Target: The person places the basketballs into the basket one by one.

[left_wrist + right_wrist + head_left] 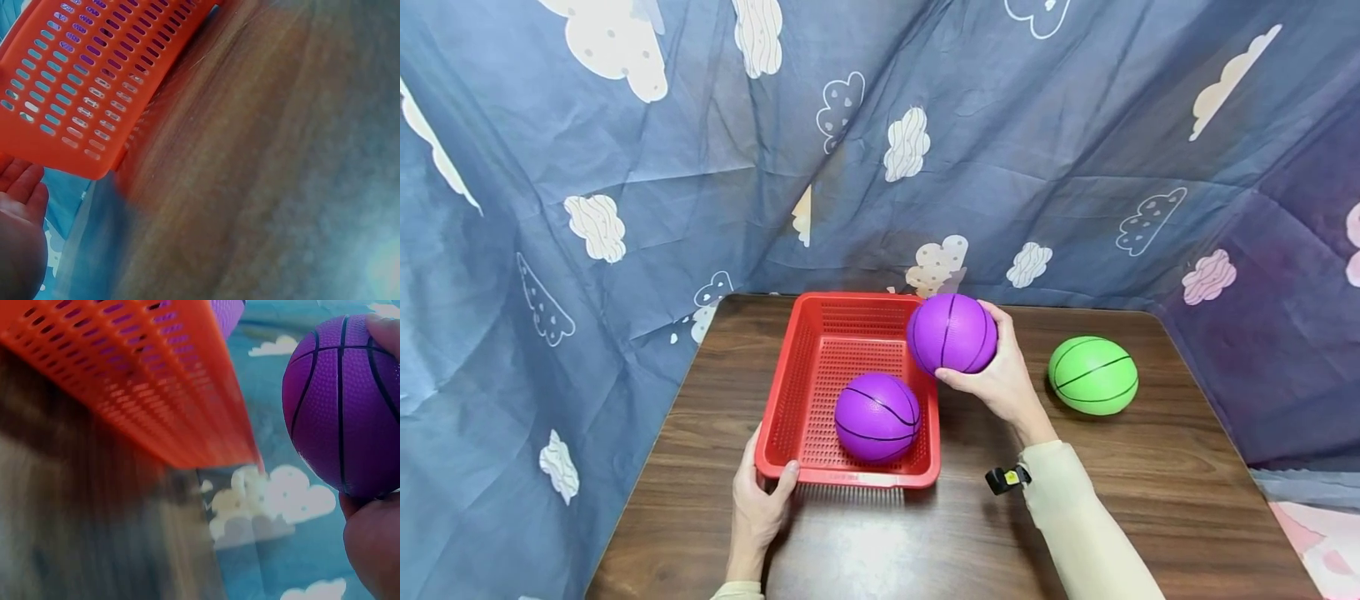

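Note:
A red plastic basket [867, 482] with slotted walls sits on the table, one purple ball [877, 417] with black basketball lines lying inside it. At the basket's near left corner my left hand [760, 504] grips the rim, thumb on the front edge; the left wrist view shows part of this hand [19, 206] beside the slotted wall. A second purple ball [952, 333] is held up at the far right rim by my right hand [996, 375], thumb and fingers spread around it. That held ball [340, 406] shows apart from the basket wall in the right wrist view.
A green ball [1093, 375] with black lines rests on the brown wooden table [1157, 492] to the right. Dark blue cloth [985, 150] with cloud prints hangs behind the table and along both sides. A small black device [1006, 479] is strapped at my right wrist.

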Motion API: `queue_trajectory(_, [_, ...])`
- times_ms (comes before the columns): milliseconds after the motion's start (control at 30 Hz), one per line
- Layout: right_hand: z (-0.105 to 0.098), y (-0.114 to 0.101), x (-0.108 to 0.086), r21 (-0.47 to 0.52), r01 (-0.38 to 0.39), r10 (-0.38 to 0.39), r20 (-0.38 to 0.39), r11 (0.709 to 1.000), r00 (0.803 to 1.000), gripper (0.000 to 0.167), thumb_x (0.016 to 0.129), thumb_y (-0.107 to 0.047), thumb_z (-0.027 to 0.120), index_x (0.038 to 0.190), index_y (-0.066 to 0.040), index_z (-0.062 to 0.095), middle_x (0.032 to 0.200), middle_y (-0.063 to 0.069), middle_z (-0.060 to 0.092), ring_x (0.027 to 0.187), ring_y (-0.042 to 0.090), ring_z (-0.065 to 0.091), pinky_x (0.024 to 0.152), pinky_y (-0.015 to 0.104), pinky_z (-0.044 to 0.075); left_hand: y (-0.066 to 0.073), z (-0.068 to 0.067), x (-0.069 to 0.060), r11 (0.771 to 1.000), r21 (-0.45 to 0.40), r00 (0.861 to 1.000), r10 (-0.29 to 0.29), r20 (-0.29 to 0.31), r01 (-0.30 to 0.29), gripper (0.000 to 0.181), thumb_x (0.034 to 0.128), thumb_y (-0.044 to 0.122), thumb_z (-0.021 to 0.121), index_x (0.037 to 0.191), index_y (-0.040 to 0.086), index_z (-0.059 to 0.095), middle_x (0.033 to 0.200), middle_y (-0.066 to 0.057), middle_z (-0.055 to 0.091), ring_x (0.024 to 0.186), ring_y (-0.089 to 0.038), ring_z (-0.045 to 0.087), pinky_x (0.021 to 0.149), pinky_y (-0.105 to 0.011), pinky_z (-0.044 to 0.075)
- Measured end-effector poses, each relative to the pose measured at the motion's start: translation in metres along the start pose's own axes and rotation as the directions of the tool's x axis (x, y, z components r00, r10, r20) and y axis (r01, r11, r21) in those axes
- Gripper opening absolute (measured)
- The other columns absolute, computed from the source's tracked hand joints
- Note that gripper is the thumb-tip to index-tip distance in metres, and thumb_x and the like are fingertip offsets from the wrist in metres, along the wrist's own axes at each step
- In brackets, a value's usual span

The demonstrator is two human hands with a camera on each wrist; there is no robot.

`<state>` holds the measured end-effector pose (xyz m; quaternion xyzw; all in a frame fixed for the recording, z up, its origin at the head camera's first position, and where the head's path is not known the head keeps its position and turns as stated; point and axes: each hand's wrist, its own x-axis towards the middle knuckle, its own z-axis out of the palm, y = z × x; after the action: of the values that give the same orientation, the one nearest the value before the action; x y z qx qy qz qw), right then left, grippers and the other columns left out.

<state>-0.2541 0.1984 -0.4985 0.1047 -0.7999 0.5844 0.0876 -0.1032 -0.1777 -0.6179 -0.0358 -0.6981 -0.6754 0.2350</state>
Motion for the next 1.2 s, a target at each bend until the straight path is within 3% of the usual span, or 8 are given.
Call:
queue_trajectory(267, [0.024, -0.004, 0.019, 0.015, 0.009, -0.010, 0.101, 1.000, 0.995, 0.120, 0.074, -0.025, 0.107, 0.168, -0.035, 0.034, 0.161, 0.008, 0.050, 0.141, 0.036, 0.059, 0.114, 0.061, 0.055, 0.000, 0.002, 0.000, 1.000, 0.003, 1.000, -0.019, -0.013, 0.019, 0.076, 0.0903, -0.010, 0.078, 0.161, -0.002, 0.053, 0.142, -0.033, 0.065, 0.127, -0.020, 0.071, 0.111, -0.018, 0.054])
queue_trajectory(633, [0.044, 0.003, 0.033, 0.054, 0.002, -0.009, 0.143, 0.999, 0.990, 0.121, 0.073, -0.021, 0.106, 0.169, -0.031, 0.033, 0.164, 0.010, 0.049, 0.143, 0.038, 0.058, 0.115, 0.063, 0.054, -0.001, 0.003, -0.001, 0.999, -0.026, 0.999, -0.038, -0.022, 0.038, 0.068, 0.0894, -0.012, 0.077, 0.154, -0.006, 0.058, 0.137, -0.037, 0.066, 0.124, -0.023, 0.073, 0.109, -0.020, 0.056])
queue_trajectory(867, [0.058, 0.010, 0.046, 0.012, 0.046, -0.047, 0.186, 0.999, 0.981, 0.116, 0.074, -0.029, 0.106, 0.166, -0.033, 0.037, 0.164, 0.006, 0.051, 0.140, 0.036, 0.060, 0.113, 0.062, 0.055, -0.002, 0.002, 0.000, 0.999, -0.024, 0.999, -0.039, -0.017, 0.038, 0.069, 0.0895, -0.011, 0.077, 0.155, -0.005, 0.058, 0.137, -0.038, 0.065, 0.125, -0.026, 0.073, 0.109, -0.020, 0.056])
queue_trajectory(1200, [0.073, 0.015, 0.054, -0.089, 0.024, -0.003, 0.225, 0.996, 0.974, 0.120, 0.069, -0.045, 0.108, 0.166, -0.036, 0.039, 0.157, 0.010, 0.057, 0.135, 0.035, 0.065, 0.109, 0.060, 0.059, -0.003, 0.001, -0.001, 0.998, -0.043, 0.999, -0.049, -0.018, 0.048, 0.069, 0.0894, -0.012, 0.076, 0.155, -0.006, 0.057, 0.138, -0.038, 0.065, 0.126, -0.024, 0.073, 0.110, -0.021, 0.056])
